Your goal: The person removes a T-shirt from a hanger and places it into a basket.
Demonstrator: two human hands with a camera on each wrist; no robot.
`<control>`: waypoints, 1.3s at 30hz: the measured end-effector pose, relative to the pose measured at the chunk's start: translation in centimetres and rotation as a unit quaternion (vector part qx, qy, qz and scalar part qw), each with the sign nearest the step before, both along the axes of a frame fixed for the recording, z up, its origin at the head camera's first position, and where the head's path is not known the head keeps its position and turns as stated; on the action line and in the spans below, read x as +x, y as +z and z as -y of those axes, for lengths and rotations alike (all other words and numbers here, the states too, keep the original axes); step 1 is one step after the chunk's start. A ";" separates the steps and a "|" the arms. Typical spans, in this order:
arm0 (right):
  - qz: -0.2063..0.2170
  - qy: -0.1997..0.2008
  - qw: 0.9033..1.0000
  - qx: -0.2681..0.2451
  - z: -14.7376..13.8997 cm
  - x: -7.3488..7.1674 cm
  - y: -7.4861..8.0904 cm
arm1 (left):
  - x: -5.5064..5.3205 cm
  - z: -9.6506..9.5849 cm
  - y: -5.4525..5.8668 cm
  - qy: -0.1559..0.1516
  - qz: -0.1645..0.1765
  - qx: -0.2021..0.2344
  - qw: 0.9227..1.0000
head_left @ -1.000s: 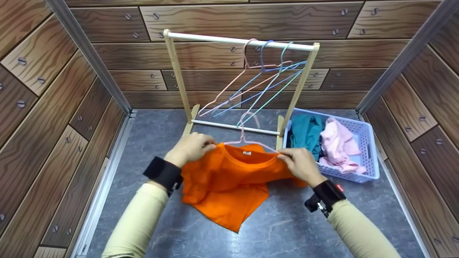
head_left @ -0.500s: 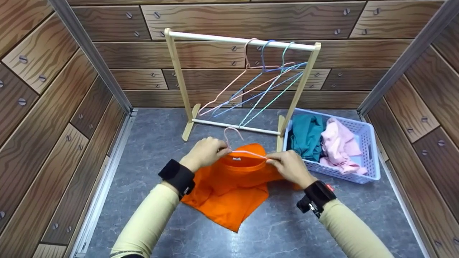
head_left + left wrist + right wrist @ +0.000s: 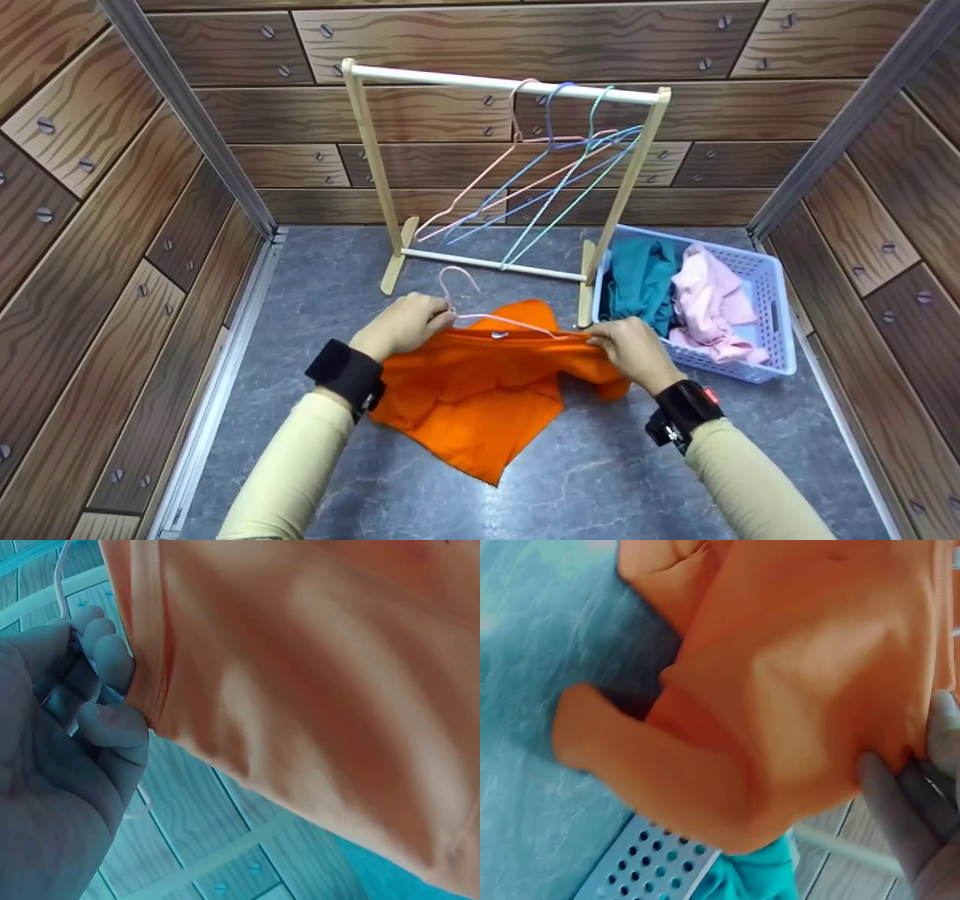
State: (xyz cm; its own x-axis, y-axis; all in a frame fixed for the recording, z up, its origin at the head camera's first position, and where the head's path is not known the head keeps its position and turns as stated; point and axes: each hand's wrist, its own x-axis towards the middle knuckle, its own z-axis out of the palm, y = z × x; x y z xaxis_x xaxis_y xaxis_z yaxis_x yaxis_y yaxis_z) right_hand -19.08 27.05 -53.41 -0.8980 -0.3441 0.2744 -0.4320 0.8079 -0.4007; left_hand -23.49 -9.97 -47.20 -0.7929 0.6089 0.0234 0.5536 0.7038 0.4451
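Note:
An orange shirt [image 3: 480, 397] hangs from the hands, its lower part on the floor and its neckline drawn nearly straight. My left hand [image 3: 409, 322] grips a pink hanger [image 3: 504, 321] beside its hook. In the left wrist view, the curled fingers [image 3: 114, 664] lie right against the shirt's neckband [image 3: 148, 637]. The hanger's right arm reaches into the neck opening; its lower part is hidden by the cloth. My right hand [image 3: 634, 349] pinches the neckline's right end. In the right wrist view, the thumb and fingers [image 3: 889, 802] hold the fabric edge, with a sleeve [image 3: 660, 772] hanging below.
Behind the shirt stands a wooden rack [image 3: 367, 150] with a pink hanger [image 3: 480, 180], a blue hanger [image 3: 517, 176] and a green hanger [image 3: 574, 195] on its bar. At right, a lilac basket [image 3: 780, 315] holds teal cloth [image 3: 641, 285] and pink cloth [image 3: 709, 292]. Wood-patterned walls enclose the floor.
My left hand went from the neckline to the hanger near its hook, then carried it left. My right hand moved in, then back right, pulling the neckline straight.

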 end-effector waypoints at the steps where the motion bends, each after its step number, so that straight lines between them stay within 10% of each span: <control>1: -0.004 0.000 1.000 0.004 -0.2 0.0 -0.1 | 0.0 0.2 0.0 -0.001 0.001 0.003 1.000; 17: 0.009 -0.022 1.000 -0.013 -0.3 -0.2 -1.6 | -0.2 0.9 0.5 0.001 0.060 0.042 0.997; 24: 0.006 -0.017 0.999 -0.029 2.8 0.2 -1.8 | -0.6 -1.2 1.5 0.017 0.099 0.037 0.994; 31: 0.037 -0.020 0.997 -0.062 6.7 0.3 -2.2 | -1.5 -3.6 2.3 0.045 0.056 0.029 0.997; 39: 0.107 0.050 0.992 -0.037 11.9 1.3 -3.5 | -1.9 -5.7 2.3 0.040 0.067 0.051 0.996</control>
